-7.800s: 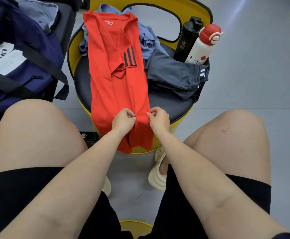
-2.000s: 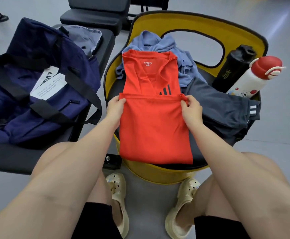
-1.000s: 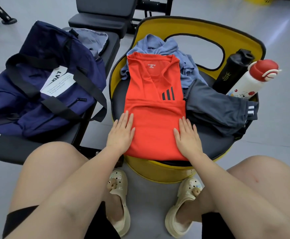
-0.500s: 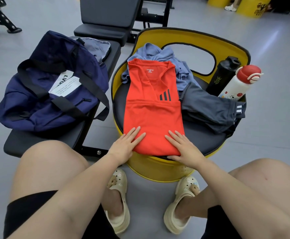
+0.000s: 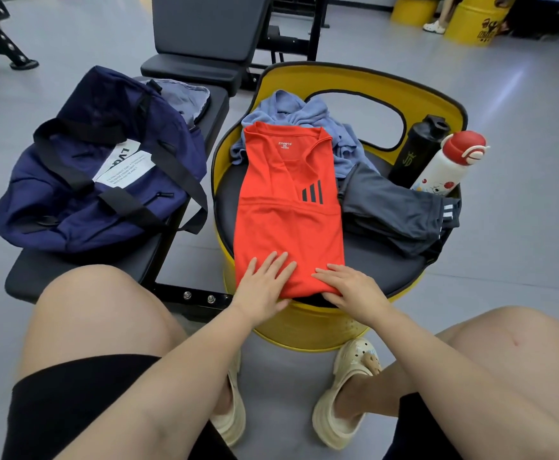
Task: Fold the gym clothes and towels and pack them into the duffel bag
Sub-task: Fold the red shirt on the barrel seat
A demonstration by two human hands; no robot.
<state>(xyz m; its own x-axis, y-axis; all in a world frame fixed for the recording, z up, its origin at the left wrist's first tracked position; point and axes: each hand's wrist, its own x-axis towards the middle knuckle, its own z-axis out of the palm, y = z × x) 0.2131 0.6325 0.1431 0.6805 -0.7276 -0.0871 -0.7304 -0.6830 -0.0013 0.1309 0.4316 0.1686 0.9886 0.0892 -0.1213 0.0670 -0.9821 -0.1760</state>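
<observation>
1. Head view, hidden parts: the blue garment [image 5: 299, 111] is bunched behind the red shirt [image 5: 288, 210], which covers most of it. The grey shorts [image 5: 394, 207] lie crumpled just beside the shirt, partly draping over the seat edge. The duffel bag's [image 5: 82, 180] opening is hard to make out; a grey cloth [image 5: 185, 97] shows at its far end. Both shoes are partly cut off by the legs.
2. Hands: the left hand [image 5: 264, 280] lies flat with straight, spread fingers on the shirt's near left corner. The right hand [image 5: 347, 283] rests on the near right corner, fingers lightly bent over the folded edge; whether it pinches the cloth I cannot tell.
3. Task things: the red shirt lies folded on the black cushion of the yellow drum seat [image 5: 304, 327]; the navy duffel bag sits on the black tabletop [image 5: 82, 263] to the left.
4. Writing: the shirt's neck label reads "SPORTS"; three black stripes mark its chest. The bag's white tag has small, unreadable print. The black bottle [image 5: 417, 151] carries a green logo; the white bottle [image 5: 447, 164] has a red cap
</observation>
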